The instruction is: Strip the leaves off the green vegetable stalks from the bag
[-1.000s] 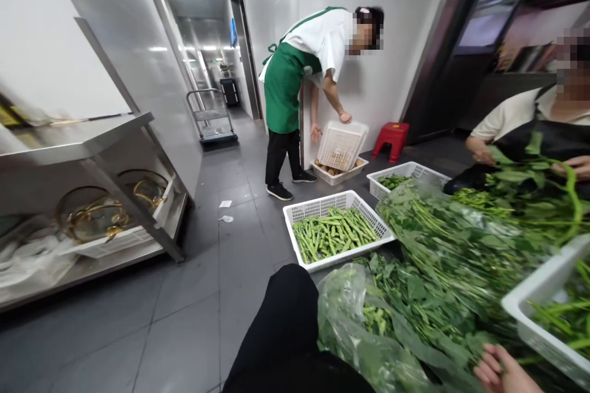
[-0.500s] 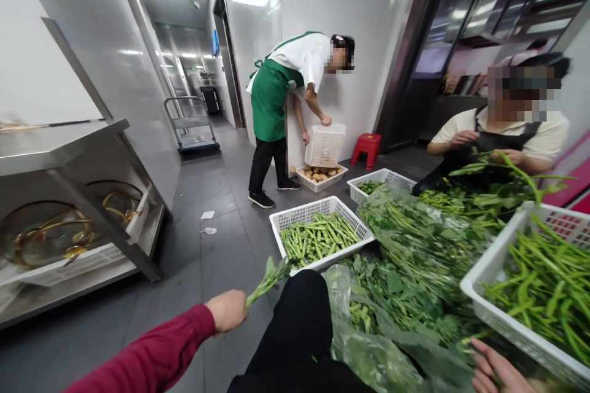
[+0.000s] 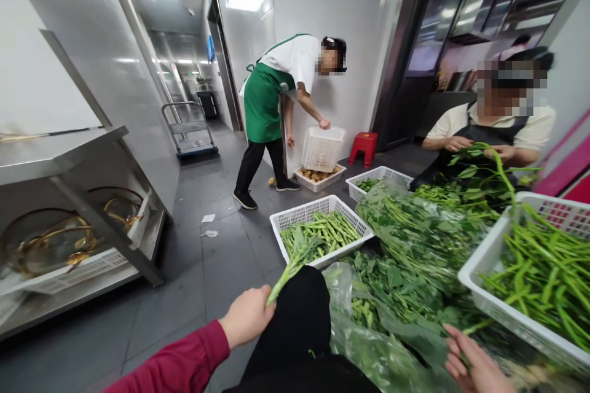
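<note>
My left hand point(image 3: 249, 315) is closed around the thick pale end of a leafy green stalk point(image 3: 295, 259). The stalk slants up and right over my knee, its leafy tip in front of a white basket point(image 3: 276, 225) of cut green stems point(image 3: 329, 228). My right hand point(image 3: 472, 359), at the lower right, has its fingers curled together beside a heap of leafy greens point(image 3: 415, 288). Something small and dark green shows between those fingers, too hidden to name. A clear plastic bag point(image 3: 369, 350) lies under the near greens.
A white basket point(image 3: 488, 301) of long green stems stands at the right. A seated co-worker point(image 3: 498, 129) handles greens behind it. Another person in a green apron point(image 3: 262, 101) bends over a basket of potatoes point(image 3: 316, 175). A red stool point(image 3: 364, 148) and metal shelving point(image 3: 106, 221) stand nearby.
My left hand has moved right with the stalk, which now reaches over the basket. My right hand has shifted left. The standing person's lower hand has left the tilted basket; a potato lies by their feet.
</note>
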`<state>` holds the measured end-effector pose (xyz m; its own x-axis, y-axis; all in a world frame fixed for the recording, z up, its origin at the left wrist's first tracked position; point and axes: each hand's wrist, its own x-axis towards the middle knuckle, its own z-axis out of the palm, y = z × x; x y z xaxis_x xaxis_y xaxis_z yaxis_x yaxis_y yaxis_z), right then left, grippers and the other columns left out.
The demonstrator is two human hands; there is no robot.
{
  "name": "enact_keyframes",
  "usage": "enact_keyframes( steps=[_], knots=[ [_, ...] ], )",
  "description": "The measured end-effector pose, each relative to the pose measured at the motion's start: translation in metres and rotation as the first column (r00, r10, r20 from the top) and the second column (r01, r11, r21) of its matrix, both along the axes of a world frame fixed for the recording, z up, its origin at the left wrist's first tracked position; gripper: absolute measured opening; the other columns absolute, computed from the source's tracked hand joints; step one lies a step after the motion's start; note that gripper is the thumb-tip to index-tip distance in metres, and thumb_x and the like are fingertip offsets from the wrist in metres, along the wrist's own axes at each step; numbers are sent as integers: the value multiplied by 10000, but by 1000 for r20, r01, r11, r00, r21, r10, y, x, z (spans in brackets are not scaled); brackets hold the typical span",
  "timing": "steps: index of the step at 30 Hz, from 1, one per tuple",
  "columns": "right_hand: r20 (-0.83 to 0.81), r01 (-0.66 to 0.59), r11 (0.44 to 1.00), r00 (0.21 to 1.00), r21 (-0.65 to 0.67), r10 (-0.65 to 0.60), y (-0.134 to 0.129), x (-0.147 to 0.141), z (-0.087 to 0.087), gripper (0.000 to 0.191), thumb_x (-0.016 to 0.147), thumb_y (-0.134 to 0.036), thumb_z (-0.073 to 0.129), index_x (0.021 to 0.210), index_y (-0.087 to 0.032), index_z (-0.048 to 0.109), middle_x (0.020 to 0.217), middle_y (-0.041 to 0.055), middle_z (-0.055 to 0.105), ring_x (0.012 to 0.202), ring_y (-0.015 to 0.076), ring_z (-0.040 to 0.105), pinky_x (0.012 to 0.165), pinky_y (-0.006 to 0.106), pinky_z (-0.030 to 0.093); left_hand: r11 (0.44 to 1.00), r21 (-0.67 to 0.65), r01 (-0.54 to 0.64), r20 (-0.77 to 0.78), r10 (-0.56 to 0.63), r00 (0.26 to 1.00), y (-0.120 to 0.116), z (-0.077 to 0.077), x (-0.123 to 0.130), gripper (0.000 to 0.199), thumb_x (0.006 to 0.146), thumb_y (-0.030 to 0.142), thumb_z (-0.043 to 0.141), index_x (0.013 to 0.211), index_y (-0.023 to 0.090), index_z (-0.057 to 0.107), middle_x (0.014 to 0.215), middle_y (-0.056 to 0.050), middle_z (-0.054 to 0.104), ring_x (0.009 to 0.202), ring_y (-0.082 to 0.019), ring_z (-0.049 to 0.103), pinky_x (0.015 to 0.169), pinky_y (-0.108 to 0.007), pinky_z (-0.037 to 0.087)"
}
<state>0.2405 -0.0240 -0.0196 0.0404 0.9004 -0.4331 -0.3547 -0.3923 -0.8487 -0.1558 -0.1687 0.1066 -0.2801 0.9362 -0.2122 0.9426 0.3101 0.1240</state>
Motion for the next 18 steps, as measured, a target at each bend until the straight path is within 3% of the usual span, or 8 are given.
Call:
enact_keyframes(
  steps=[4, 7, 10, 13, 18],
  knots=[
    [-5, -149, 988, 989, 45, 149, 0, -50, 31, 473, 571, -451, 709, 934, -178, 576, 617, -30, 445, 465, 60, 372, 405, 176, 317, 995, 79, 63, 69, -69, 995, 20, -5, 35, 164, 804, 330, 365, 829, 204, 468, 732, -45, 622, 707, -190, 606, 579, -245, 372],
    [-48, -291, 947, 953, 139, 300, -2, -85, 61, 406, 637, -473, 661, 878, -166, 546, 534, -79, 309, 402, 27, 220, 353, 146, 166, 984, 114, 135, 83, -145, 986, 41, -14, 64, 184, 827, 355, 345, 846, 203, 447, 706, -39, 615, 697, -188, 607, 571, -241, 358],
    [-27, -351, 921, 932, 166, 361, 2, -114, 82, 383, 660, -498, 630, 789, -178, 464, 511, -100, 246, 389, 23, 146, 347, 148, 83, 966, 131, 223, 104, -238, 966, 52, -23, 83, 224, 840, 394, 325, 862, 201, 437, 705, -40, 612, 693, -195, 607, 574, -245, 359],
    [-27, -317, 941, 946, 120, 322, 0, -131, 86, 434, 644, -508, 641, 691, -194, 344, 498, -108, 244, 382, 21, 159, 341, 145, 85, 948, 133, 290, 145, -308, 940, 51, -29, 93, 236, 845, 397, 318, 875, 197, 440, 717, -46, 610, 698, -195, 606, 589, -247, 367],
    [-133, -104, 991, 984, 84, 114, -7, -130, 67, 483, 611, -443, 700, 688, -209, 285, 504, -116, 233, 386, 24, 175, 330, 137, 122, 960, 115, 255, 276, -277, 920, 50, -47, 103, 258, 823, 407, 353, 863, 190, 485, 717, -49, 596, 675, -172, 576, 572, -231, 350]
  ],
)
